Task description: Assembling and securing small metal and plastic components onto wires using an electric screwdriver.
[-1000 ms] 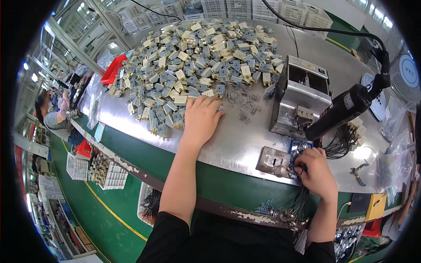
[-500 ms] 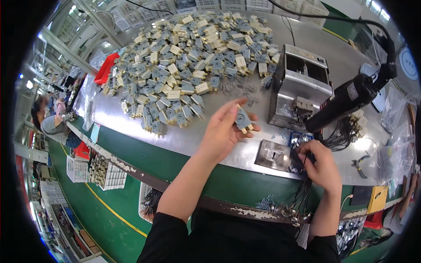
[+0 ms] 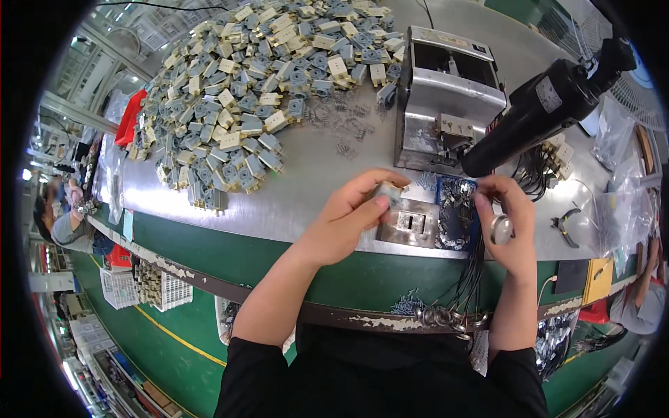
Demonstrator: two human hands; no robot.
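My left hand (image 3: 348,223) pinches a small grey and cream plastic housing (image 3: 391,192), held above the left side of a slotted metal block (image 3: 401,234). My right hand (image 3: 516,216) is curled, with a round silver metal piece (image 3: 501,230) against its palm. Black wires (image 3: 477,259) hang below that hand. Its fingertips are close to the right edge of a blue tray (image 3: 442,198) of small metal parts; whether they pinch anything else is hidden.
A large heap of similar housings (image 3: 237,90) covers the table's far left. Behind the block stand a metal machine (image 3: 456,90) and a black cylindrical tool (image 3: 529,118). Pliers (image 3: 566,228) lie at right. Screws (image 3: 408,304) and round metal pieces (image 3: 437,318) sit along the near edge.
My left hand has brought the housing down and toward the block, turning it. My right hand has lifted away from the tray, and the round metal piece now shows in it. The view has shifted.
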